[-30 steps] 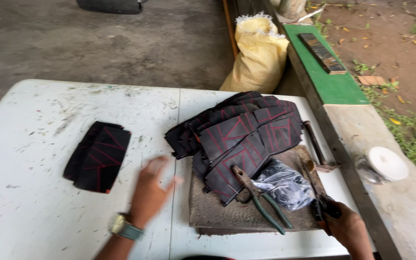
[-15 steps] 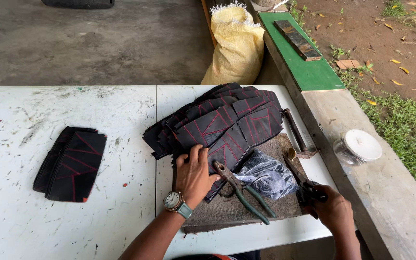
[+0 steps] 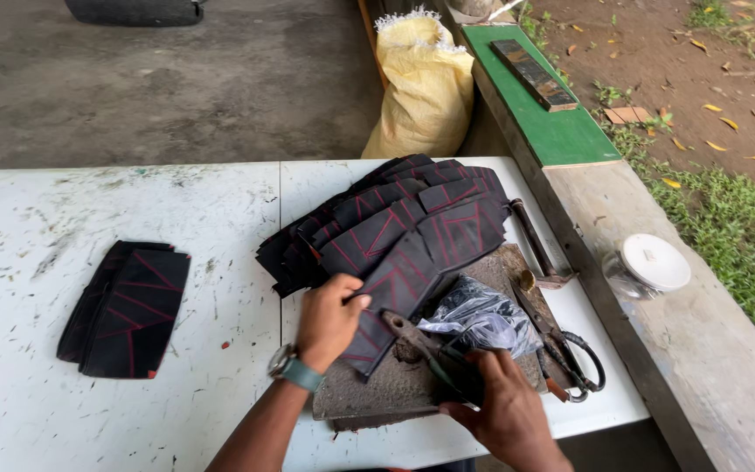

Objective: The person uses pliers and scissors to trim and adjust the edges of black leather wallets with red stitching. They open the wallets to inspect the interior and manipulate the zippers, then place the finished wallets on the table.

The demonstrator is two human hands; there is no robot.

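The left hand (image 3: pixel 329 319), flat on the counter (image 3: pixel 133 210) a second ago, now pinches the nearest black red-stitched piece (image 3: pixel 395 288) off the fanned stack, while the right hand (image 3: pixel 500 402) has closed on the pliers (image 3: pixel 434 354).

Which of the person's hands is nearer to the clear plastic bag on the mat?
Right. The right hand lies just below the plastic bag, nearly touching; the left hand grips a black piece further left.
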